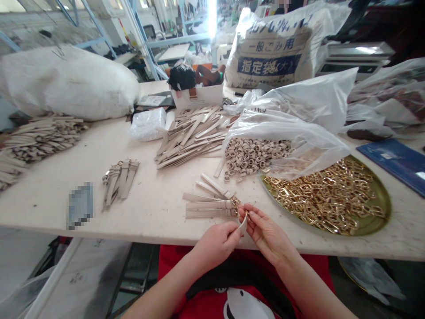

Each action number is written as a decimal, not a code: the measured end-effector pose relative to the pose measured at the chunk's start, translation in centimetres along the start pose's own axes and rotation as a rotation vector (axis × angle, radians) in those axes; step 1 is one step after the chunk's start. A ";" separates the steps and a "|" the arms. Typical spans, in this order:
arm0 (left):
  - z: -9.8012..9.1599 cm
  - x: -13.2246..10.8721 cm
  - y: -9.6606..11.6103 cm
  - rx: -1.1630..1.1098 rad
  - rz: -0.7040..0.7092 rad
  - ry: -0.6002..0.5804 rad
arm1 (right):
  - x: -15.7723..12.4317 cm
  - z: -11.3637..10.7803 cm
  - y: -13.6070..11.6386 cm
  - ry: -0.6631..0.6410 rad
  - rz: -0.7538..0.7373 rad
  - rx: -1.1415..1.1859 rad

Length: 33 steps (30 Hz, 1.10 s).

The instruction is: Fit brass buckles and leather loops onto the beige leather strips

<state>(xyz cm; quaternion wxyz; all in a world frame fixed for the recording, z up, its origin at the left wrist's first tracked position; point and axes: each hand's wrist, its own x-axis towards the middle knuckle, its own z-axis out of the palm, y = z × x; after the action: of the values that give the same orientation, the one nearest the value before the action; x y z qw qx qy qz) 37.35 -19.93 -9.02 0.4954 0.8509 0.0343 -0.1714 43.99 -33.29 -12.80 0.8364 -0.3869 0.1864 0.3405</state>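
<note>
Near the table's front edge, my left hand (219, 241) is closed on a beige strap (244, 226), pinched between thumb and fingers. My right hand (265, 230) pinches a small gold buckle (246, 213) at the strap's upper end. Much of the strap is hidden by my fingers. Just beyond my hands lies a small pile of beige straps with gold buckles (210, 208), their buckle ends pointing right. To the right, a round tray (385, 208) holds many loose gold buckles (325, 195). Small beige loops (255, 155) spill from a clear plastic bag (292, 128).
A heap of plain beige straps (192, 135) lies mid-table, with a buckled bundle (121, 179) to its left. More straps (43, 137) sit far left beside a large white sack (69, 82). A printed bag (272, 53) and a white box (197, 97) stand behind. A blue folder (396, 161) lies right.
</note>
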 end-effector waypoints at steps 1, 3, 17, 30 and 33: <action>0.0 0.0 0.0 -0.054 -0.009 -0.029 | -0.1 0.1 0.1 0.000 0.011 0.000; 0.1 0.1 -0.1 -0.141 -0.039 -0.062 | -0.3 0.3 0.3 0.001 0.036 -0.003; 1.5 1.4 -0.2 -0.102 -0.116 0.036 | -0.6 0.6 1.0 0.070 -0.234 -0.065; 1.8 1.6 -1.2 -0.474 -0.183 0.016 | -1.8 -0.5 0.9 -0.034 -0.238 -0.569; 1.9 1.4 -1.4 -0.439 -0.170 0.027 | -2.2 -0.2 0.5 -0.028 -0.232 -0.581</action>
<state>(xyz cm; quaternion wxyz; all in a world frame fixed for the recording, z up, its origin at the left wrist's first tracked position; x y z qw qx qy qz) 37.87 -21.00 -11.47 0.6518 0.7190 0.1489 -0.1898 42.06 -34.18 -11.94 0.7268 -0.6236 0.0241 0.2870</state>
